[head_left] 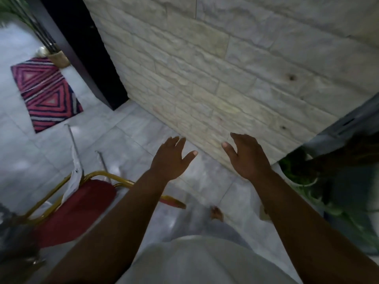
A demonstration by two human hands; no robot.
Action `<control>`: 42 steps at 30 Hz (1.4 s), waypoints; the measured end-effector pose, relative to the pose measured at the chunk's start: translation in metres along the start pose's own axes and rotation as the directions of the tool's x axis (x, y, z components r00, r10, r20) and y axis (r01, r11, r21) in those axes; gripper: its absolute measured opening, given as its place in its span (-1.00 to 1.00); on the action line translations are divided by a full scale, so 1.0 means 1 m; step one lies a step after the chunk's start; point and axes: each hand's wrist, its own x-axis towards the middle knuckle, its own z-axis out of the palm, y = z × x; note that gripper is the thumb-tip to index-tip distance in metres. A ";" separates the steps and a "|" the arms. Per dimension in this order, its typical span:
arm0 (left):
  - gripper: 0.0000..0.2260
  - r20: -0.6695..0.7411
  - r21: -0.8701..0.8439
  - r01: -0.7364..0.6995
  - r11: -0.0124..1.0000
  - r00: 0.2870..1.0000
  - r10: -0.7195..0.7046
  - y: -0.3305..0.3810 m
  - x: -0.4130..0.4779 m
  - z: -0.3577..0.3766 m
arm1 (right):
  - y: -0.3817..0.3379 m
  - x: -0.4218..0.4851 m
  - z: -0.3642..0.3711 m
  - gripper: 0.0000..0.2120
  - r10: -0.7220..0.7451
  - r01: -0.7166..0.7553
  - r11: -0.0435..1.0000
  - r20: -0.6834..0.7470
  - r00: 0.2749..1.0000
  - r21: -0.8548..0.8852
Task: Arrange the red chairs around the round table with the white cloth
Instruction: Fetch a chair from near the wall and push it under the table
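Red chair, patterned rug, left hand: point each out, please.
Red chair (82, 203): head view, on the red seat cushion.
Patterned rug (46, 93): head view, middle of the striped pattern.
Left hand (170, 158): head view, back of the open hand.

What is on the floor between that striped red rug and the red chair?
In the head view, only bare grey floor tiles lie between the striped rug and the red chair. The chair's thin metal legs stick up toward the rug.

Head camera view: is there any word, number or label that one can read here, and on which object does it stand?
No text can be read.
White paper on the red chair: one small dark mark, too small and blurred to read.
Patterned rug: stripes only, no letters.
Stone wall: no sign.
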 end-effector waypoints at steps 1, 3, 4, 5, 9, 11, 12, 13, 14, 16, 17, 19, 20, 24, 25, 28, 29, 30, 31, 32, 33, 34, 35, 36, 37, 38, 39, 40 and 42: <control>-0.31 0.007 0.000 0.022 1.000 1.000 -0.022 0.006 0.010 -0.003 | 0.006 0.016 -0.006 -0.36 -0.019 0.019 1.000 0.018 1.000 -0.002; -0.30 -0.009 -0.004 0.067 0.998 0.998 -0.067 0.017 0.029 -0.009 | 0.016 0.047 -0.014 -0.35 -0.067 0.068 0.998 0.060 0.996 -0.015; -0.30 -0.027 -0.009 0.087 0.996 0.996 -0.087 0.023 0.039 -0.015 | 0.020 0.064 -0.017 -0.33 -0.100 0.103 0.994 0.080 0.992 -0.026; -0.30 -0.055 -0.024 0.101 0.995 0.993 -0.103 0.025 0.049 -0.018 | 0.023 0.081 -0.019 -0.32 -0.121 0.124 0.992 0.099 0.988 -0.029; -0.27 -0.126 -0.029 0.171 0.985 0.977 -0.173 0.022 0.074 -0.028 | 0.020 0.138 -0.020 -0.39 -0.176 0.179 0.984 0.182 0.967 0.000; -0.28 -0.141 -0.035 0.224 0.974 0.964 -0.226 0.014 0.088 -0.033 | 0.011 0.165 -0.017 -0.41 -0.217 0.220 0.976 0.206 0.954 0.009; -0.28 -0.148 -0.042 0.249 0.968 0.956 -0.252 0.008 0.095 -0.036 | 0.006 0.179 -0.015 -0.42 -0.237 0.241 0.971 0.215 0.947 0.011; -0.29 -0.153 -0.054 0.269 0.962 0.949 -0.274 0.001 0.104 -0.038 | 0.000 0.192 -0.012 -0.42 -0.256 0.259 0.966 0.224 0.940 0.016; -0.29 -0.157 -0.068 0.283 0.957 0.944 -0.291 -0.004 0.112 -0.041 | -0.005 0.205 -0.009 -0.42 -0.273 0.276 0.961 0.232 0.934 0.022; -0.30 -0.172 -0.098 0.305 0.947 0.932 -0.319 -0.017 0.133 -0.049 | -0.017 0.233 -0.004 -0.42 -0.303 0.305 0.952 0.250 0.920 0.030; -0.31 -0.185 -0.110 0.318 0.942 0.924 -0.334 -0.024 0.144 -0.054 | -0.024 0.248 -0.001 -0.42 -0.318 0.322 0.946 0.263 0.911 0.029; -0.31 -0.209 -0.128 0.340 0.932 0.909 -0.360 -0.040 0.167 -0.066 | -0.039 0.281 0.007 -0.41 -0.354 0.367 0.930 0.285 0.891 0.010; -0.31 -0.215 -0.137 0.352 0.926 0.902 -0.374 -0.050 0.178 -0.072 | -0.048 0.300 0.010 -0.41 -0.370 0.388 0.922 0.292 0.882 -0.005; -0.29 -0.207 -0.146 0.409 0.901 0.878 -0.432 -0.098 0.221 -0.105 | -0.097 0.375 0.026 -0.40 -0.405 0.438 0.899 0.348 0.846 -0.019; -0.29 -0.211 -0.152 0.426 0.892 0.867 -0.451 -0.111 0.228 -0.116 | -0.111 0.392 0.031 -0.40 -0.412 0.445 0.896 0.360 0.837 -0.009; -0.30 -0.248 -0.170 0.502 0.848 0.811 -0.530 -0.153 0.243 -0.155 | -0.159 0.437 0.046 -0.39 -0.465 0.490 0.871 0.368 0.805 0.029; -0.31 -0.265 -0.178 0.526 0.832 0.788 -0.555 -0.169 0.247 -0.169 | -0.178 0.452 0.053 -0.38 -0.492 0.515 0.856 0.369 0.788 0.043; -0.30 -0.285 -0.186 0.544 0.818 0.767 -0.575 -0.184 0.249 -0.181 | -0.198 0.465 0.061 -0.37 -0.522 0.542 0.838 0.367 0.770 0.054; -0.29 -0.298 -0.186 0.564 0.804 0.747 -0.594 -0.198 0.248 -0.191 | -0.218 0.477 0.069 -0.37 -0.553 0.573 0.817 0.365 0.749 0.063; -0.29 -0.307 -0.182 0.585 0.790 0.730 -0.611 -0.209 0.246 -0.200 | -0.238 0.485 0.076 -0.37 -0.581 0.599 0.797 0.366 0.727 0.075; -0.29 -0.318 -0.183 0.600 0.778 0.713 -0.625 -0.220 0.244 -0.207 | -0.258 0.492 0.084 -0.38 -0.606 0.619 0.780 0.366 0.707 0.095; -0.28 -0.333 -0.184 0.615 0.767 0.695 -0.638 -0.230 0.242 -0.214 | -0.277 0.500 0.092 -0.39 -0.631 0.638 0.761 0.366 0.684 0.118; -0.28 -0.343 -0.193 0.634 0.749 0.671 -0.657 -0.240 0.239 -0.220 | -0.297 0.506 0.101 -0.39 -0.658 0.662 0.737 0.371 0.656 0.137; -0.28 -0.352 -0.208 0.655 0.727 0.643 -0.680 -0.250 0.235 -0.225 | -0.316 0.512 0.111 -0.39 -0.683 0.688 0.710 0.380 0.623 0.149; -0.27 -0.354 -0.224 0.678 0.700 0.612 -0.707 -0.260 0.229 -0.228 | -0.334 0.517 0.121 -0.38 -0.710 0.718 0.677 0.396 0.582 0.158; -0.25 -0.354 -0.243 0.705 0.666 0.574 -0.738 -0.270 0.222 -0.230 | -0.353 0.522 0.133 -0.38 -0.738 0.751 0.638 0.414 0.533 0.169; -0.23 -0.353 -0.269 0.733 0.625 0.528 -0.772 -0.280 0.214 -0.230 | -0.373 0.527 0.145 -0.38 -0.764 0.782 0.596 0.428 0.483 0.181; -0.22 -0.353 -0.305 0.757 0.578 0.473 -0.807 -0.290 0.205 -0.230 | -0.394 0.531 0.157 -0.38 -0.787 0.809 0.555 0.439 0.434 0.194; -0.23 -0.338 -0.380 0.801 0.463 0.346 -0.875 -0.306 0.187 -0.228 | -0.433 0.532 0.182 -0.39 -0.826 0.855 0.464 0.462 0.323 0.232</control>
